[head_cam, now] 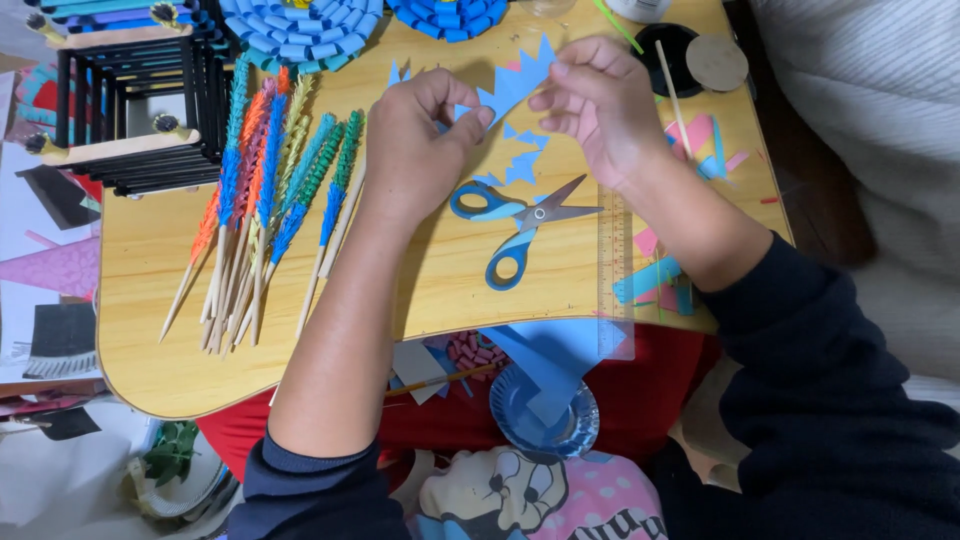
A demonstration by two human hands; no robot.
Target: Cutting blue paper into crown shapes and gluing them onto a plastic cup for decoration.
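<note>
I am pinching a thin, floppy blue zigzag paper strip (512, 82) between my left hand (415, 135) and right hand (592, 105), fingertips clamped at its edges; blue-handled scissors (520, 222) are lying at six o'clock.

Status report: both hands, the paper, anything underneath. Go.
Left hand and right hand both pinch the blue zigzag paper strip, held above the wooden board. Blue-handled scissors lie open beneath. Blue paper scraps under the strip.

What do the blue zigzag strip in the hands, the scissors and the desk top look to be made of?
Blue zigzag strip: thin matte paper, curling between left hand and right hand. Scissors: grey metal blades with a dull sheen; blue handles, probably plastic. Desk top: wood or wood-look laminate, pale grain, slight gloss.
</note>
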